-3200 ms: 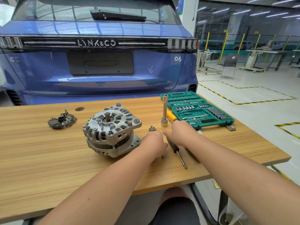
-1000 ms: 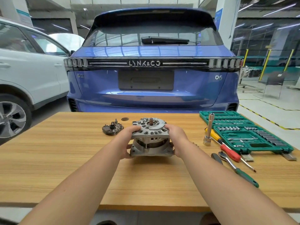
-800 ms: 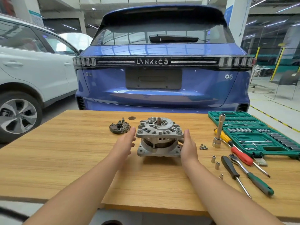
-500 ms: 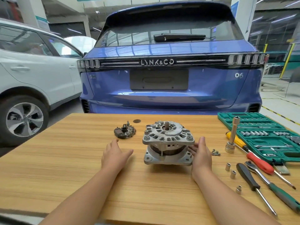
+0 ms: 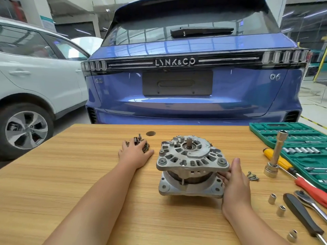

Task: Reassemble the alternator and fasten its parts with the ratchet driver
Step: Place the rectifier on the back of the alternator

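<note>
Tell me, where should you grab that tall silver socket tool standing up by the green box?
Probably by the slim shaft of the tall silver socket tool, pinched from its left side. It stands upright on its wider bottom end, so the middle is easiest to wrap fingers round, and the green tool case crowds its right.

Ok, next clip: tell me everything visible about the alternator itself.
The alternator stands upright on the wooden table, shaft end up. It looks like dull grey cast metal: a round, slotted upper housing with bolt bosses, a short shaft stub at its centre, a darker band in the middle, and a squarish lower housing with corner holes. The upper housing sits slightly tilted. The right hand rests against its right side; the left hand is apart from it.
</note>
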`<state>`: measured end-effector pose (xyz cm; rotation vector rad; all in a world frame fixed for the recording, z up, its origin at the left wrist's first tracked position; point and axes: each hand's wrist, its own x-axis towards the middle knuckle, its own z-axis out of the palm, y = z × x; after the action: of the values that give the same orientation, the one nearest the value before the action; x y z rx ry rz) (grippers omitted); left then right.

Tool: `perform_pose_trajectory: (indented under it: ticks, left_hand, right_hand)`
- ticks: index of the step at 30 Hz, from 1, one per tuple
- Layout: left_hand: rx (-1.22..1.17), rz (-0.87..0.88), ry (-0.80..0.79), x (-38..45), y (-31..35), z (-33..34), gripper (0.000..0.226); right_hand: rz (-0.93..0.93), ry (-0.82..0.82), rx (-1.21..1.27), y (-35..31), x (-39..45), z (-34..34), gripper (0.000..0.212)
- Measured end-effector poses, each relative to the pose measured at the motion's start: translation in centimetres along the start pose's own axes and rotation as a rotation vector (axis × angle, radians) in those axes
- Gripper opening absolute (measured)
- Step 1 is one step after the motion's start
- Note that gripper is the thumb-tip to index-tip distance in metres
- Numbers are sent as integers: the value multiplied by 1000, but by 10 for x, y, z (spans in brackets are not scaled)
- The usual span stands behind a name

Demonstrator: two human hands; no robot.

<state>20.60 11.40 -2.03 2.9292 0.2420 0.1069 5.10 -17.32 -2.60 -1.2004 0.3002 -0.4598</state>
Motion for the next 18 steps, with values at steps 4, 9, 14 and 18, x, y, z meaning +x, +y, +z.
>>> perform_pose_trajectory:
  ticks: [4,9,14,18]
  left_hand:
    - [29,24,-19,5,-5,5,65]
    - [41,36,-24,-26,-2,1,63]
    - [-18,49,-18,-87,1,-2,62]
    - [1,62,11,-138,5,-1,59]
  right_hand:
    - [-3,-11,4,-1,-3,2,55]
    - [18,15,10,-2,-3,1,62]
    - [51,38,-21,-8,-11,3,70]
    - [79,51,0,-13,-17,2,67]
